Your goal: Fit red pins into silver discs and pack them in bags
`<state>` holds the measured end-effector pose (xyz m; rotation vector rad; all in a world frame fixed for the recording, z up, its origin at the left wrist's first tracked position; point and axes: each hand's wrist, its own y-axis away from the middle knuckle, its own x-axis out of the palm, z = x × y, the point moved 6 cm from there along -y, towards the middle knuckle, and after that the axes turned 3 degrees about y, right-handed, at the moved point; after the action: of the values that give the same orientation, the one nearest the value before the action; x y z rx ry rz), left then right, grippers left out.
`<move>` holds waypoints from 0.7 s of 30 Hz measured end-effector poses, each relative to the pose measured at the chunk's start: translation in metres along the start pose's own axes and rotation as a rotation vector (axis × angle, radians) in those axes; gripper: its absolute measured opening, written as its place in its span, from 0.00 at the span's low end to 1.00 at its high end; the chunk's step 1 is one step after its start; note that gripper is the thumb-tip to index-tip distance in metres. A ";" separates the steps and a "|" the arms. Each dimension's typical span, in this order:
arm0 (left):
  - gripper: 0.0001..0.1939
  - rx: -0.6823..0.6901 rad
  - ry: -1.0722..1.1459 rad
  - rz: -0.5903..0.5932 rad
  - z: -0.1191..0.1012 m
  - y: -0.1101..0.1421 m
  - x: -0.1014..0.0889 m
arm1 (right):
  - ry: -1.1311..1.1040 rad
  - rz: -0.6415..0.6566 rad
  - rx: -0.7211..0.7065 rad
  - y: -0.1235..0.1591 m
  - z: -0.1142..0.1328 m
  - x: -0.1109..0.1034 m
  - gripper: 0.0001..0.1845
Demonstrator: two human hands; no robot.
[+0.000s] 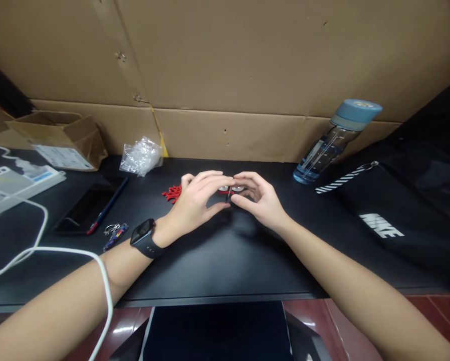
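Observation:
A thin dark piece (228,193) stands on edge between my hands, just above the black desk. My left hand (200,198), with a black watch (147,237) on its wrist, grips it between thumb and fingertips. From the other side my right hand (260,199) has its fingers curled with the thumb and fingertips at the same piece. What kind of piece it is I cannot make out. Small red branching pieces (171,193) lie in a pile beside the left hand, partly hidden by it. Behind the fingertips, round silvery things (237,189) with some red show in part.
To the left are a phone (93,205), a keyring (115,235), a power strip (22,188), a cardboard box (61,140) and clear plastic wrap (141,156). A white cable (72,249) crosses my left forearm. A water bottle (328,145) and a black bag (409,200) stand right.

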<state>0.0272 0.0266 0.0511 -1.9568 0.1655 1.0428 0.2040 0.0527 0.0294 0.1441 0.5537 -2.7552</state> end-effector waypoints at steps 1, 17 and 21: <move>0.21 -0.011 -0.002 -0.006 0.000 -0.001 -0.001 | 0.017 -0.002 -0.004 -0.001 -0.001 -0.001 0.21; 0.18 -0.080 -0.014 -0.015 -0.004 -0.003 -0.006 | 0.255 -0.031 -0.110 -0.004 0.004 -0.009 0.08; 0.20 -0.150 -0.004 0.087 0.002 -0.003 0.000 | 0.423 -0.046 -0.190 -0.003 0.014 -0.011 0.04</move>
<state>0.0275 0.0298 0.0523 -2.0982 0.1758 1.1437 0.2135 0.0529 0.0448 0.6853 0.9316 -2.7031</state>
